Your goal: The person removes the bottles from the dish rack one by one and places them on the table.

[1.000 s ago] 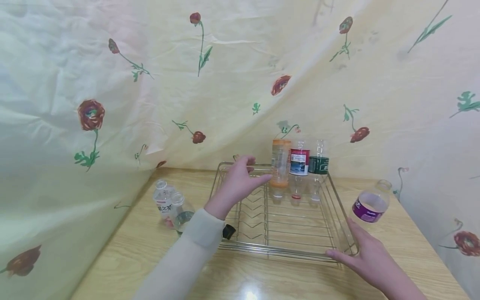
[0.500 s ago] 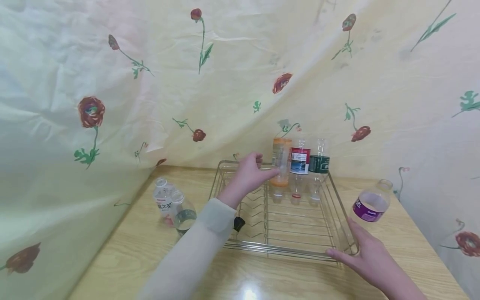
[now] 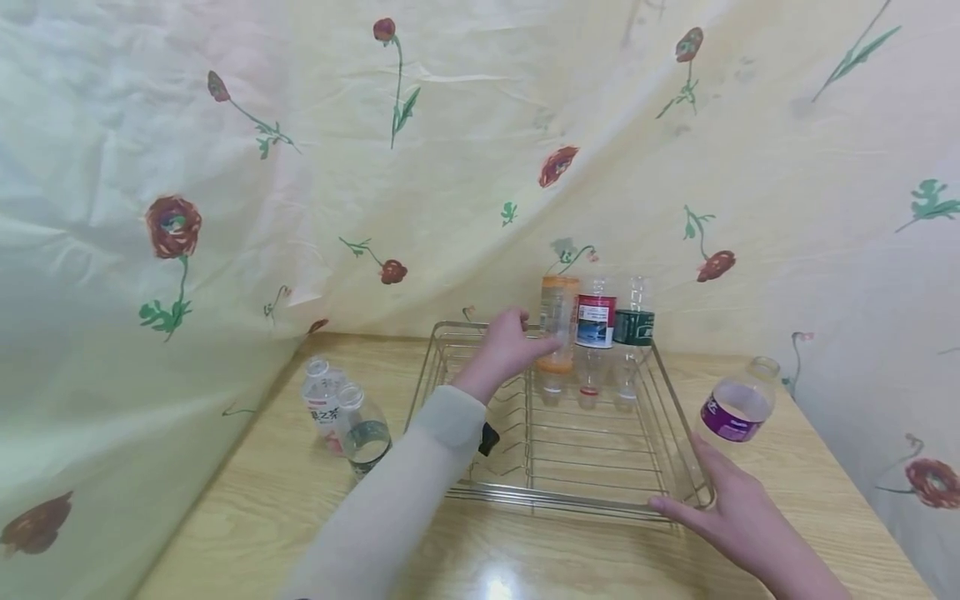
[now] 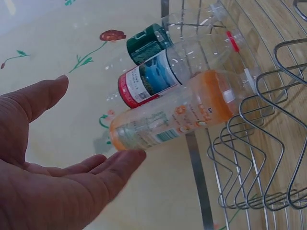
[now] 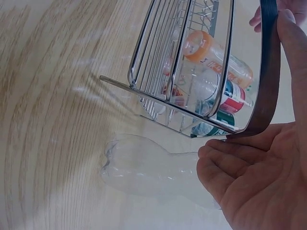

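A metal wire dish rack (image 3: 566,500) stands on the table. At its back, neck down, are a clear bottle with orange bands (image 3: 558,321), a red-labelled bottle (image 3: 596,323) and a green-labelled bottle (image 3: 634,328). My left hand (image 3: 506,350) is beside the orange-banded bottle, thumb and fingers apart. In the left wrist view a fingertip (image 4: 140,154) lies at that bottle's base; whether it touches, I cannot tell. My right hand (image 3: 731,508) holds the rack's front right corner. The right wrist view shows the thumb (image 5: 288,36) against the flat rim.
Two clear bottles, one with a white and pink label (image 3: 324,408) and one with a dark label (image 3: 366,437), stand left of the rack. A purple-labelled bottle (image 3: 738,407) stands to its right. Flowered cloth (image 3: 450,167) hangs behind the wooden table (image 3: 247,517).
My left hand has moved right over the rack, closer to the orange-banded bottle. My right hand has stayed at the rack's corner.
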Demonstrator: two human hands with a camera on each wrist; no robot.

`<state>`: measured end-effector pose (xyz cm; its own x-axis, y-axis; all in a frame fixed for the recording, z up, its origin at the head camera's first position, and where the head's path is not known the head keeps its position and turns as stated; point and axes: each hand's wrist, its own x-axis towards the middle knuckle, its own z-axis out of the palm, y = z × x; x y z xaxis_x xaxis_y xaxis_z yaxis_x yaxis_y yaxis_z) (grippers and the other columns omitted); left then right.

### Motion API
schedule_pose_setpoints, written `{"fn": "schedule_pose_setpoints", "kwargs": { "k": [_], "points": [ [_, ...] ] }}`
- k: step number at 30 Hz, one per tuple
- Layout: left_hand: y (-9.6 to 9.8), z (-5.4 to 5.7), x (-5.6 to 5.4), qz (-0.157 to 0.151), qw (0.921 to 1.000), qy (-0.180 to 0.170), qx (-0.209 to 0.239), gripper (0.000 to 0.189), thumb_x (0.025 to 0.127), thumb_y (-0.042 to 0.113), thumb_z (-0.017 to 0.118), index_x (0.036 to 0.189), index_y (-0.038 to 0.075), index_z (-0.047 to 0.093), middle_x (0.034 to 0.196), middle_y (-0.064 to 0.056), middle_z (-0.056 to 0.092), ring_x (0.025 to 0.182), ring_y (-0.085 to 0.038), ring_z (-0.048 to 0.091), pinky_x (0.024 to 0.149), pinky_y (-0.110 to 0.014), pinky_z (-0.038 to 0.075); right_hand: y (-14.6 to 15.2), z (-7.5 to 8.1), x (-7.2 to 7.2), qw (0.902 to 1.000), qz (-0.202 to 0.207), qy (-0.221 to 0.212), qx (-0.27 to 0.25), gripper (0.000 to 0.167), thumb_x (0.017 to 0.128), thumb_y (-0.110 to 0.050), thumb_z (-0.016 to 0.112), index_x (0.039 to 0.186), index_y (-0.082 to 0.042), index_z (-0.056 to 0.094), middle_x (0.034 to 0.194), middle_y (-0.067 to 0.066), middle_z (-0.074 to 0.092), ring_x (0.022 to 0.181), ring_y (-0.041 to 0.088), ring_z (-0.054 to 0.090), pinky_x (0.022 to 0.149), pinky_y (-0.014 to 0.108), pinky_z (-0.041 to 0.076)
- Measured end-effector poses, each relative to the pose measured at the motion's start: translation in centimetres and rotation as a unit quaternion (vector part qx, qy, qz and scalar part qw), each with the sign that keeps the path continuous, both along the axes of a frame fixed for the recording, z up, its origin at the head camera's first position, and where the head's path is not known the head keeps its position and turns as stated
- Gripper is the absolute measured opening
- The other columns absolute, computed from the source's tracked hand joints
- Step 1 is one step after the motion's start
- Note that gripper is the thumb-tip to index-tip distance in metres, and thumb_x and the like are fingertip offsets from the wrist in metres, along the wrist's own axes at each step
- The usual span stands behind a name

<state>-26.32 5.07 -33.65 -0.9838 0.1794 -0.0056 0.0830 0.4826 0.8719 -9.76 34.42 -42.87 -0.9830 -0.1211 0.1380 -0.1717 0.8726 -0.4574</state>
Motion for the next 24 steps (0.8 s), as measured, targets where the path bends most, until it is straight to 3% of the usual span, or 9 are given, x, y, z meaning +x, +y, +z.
{"fn": "schedule_pose_setpoints", "kwargs": {
  "k": [10,17,24],
  "points": [
    [1.4,-0.8,-1.0,0.010,0.9997,-0.020,0.014,0.080,0.089,0.040,0.080,0.149,0.002,0.043,0.142,-0.016,0.053,0.122,-0.031,0.056,0.098,-0.044,0.052,-0.1,0.0,0.2,0.9999,-0.002,0.000,-0.010,0.118,0.080,-0.056,0.082,0.152,0.017,0.022,0.145,0.045,0.034,0.126,0.066,0.037,0.096,0.077,0.037],
    [2.2,-1.1,-1.7,0.018,0.9996,-0.020,0.000,0.079,0.089,0.038,0.080,0.148,-0.001,0.044,0.141,-0.019,0.054,0.124,-0.035,0.055,0.099,-0.045,0.052,-0.1,0.0,0.1,1.0000,-0.004,-0.001,-0.008,0.118,0.080,-0.057,0.082,0.152,0.016,0.024,0.146,0.044,0.034,0.126,0.065,0.037,0.096,0.076,0.037],
    [2.6,-1.6,-2.4,0.020,0.9995,-0.025,-0.005,0.070,0.089,0.037,0.080,0.139,-0.004,0.051,0.123,-0.016,0.061,0.110,-0.031,0.061,0.091,-0.043,0.056,0.0,-0.1,0.1,0.9999,0.001,0.012,-0.012,0.115,0.080,-0.055,0.083,0.151,0.016,0.027,0.146,0.044,0.035,0.125,0.065,0.039,0.096,0.076,0.037]
  ]
}}
